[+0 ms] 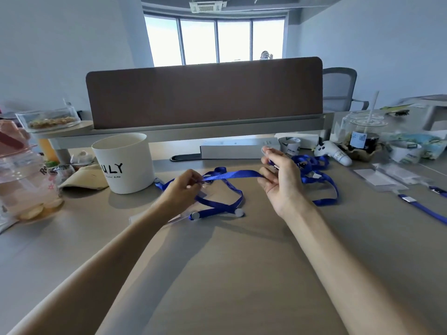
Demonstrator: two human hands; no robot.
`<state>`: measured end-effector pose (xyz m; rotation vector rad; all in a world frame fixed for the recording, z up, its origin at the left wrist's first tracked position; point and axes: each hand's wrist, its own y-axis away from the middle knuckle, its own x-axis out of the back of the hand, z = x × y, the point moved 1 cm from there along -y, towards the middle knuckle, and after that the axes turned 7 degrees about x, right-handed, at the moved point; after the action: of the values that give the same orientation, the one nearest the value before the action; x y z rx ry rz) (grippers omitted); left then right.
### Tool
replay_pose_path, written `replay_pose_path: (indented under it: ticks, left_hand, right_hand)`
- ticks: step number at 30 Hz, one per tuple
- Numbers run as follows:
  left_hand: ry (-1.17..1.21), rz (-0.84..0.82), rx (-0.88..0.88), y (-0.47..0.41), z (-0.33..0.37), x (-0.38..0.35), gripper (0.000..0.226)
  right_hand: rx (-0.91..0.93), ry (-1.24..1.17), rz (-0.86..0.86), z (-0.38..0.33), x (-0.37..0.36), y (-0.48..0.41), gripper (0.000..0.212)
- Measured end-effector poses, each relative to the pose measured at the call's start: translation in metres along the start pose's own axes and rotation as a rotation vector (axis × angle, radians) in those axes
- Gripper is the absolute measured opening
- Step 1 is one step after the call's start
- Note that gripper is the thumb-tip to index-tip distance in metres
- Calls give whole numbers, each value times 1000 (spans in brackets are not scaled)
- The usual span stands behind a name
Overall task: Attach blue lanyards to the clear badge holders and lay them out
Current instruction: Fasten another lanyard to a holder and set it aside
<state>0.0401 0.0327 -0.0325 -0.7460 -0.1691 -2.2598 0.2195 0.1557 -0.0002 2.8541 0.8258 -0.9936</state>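
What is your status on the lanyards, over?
Left hand pinching clip end of lanyard; right hand holding strap taut. Holder flat under left wrist, attachment unclear. Spare lanyards heaped behind right hand; cup close left.

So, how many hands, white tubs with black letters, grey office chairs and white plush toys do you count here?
Hands: 2, left hand and right hand, both holding a blue lanyard
White tub: 1
Grey office chair: 1
White plush toy: 1
Total: 5
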Motion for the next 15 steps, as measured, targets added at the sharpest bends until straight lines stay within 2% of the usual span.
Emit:
replay_pose_path:
  ticks: [3, 6, 8, 10, 12, 15]
  left_hand:
    - [254, 10, 84, 1, 6, 1, 25]
    - [437, -56, 44, 8, 22, 1, 33]
    - [451, -79, 1, 13, 35, -1, 36]
    - [465, -103, -16, 18, 45, -1, 37]
    - [488, -122, -25, 23, 52, 4, 35]
    - [449, -87, -54, 28, 53, 27, 32]
  right_hand:
    - [29, 338, -89, 2, 4, 0, 15]
    - [-15, 746, -349, 10, 4, 8, 26]
    - [-99, 840, -526, 18, -2, 16, 26]
    - [-98, 963, -637, 29, -7, 19, 18]
    - [-44, 1010, -684, 36, -9, 19, 17]
    - [-8, 895, -685, 37, -17, 16, 25]
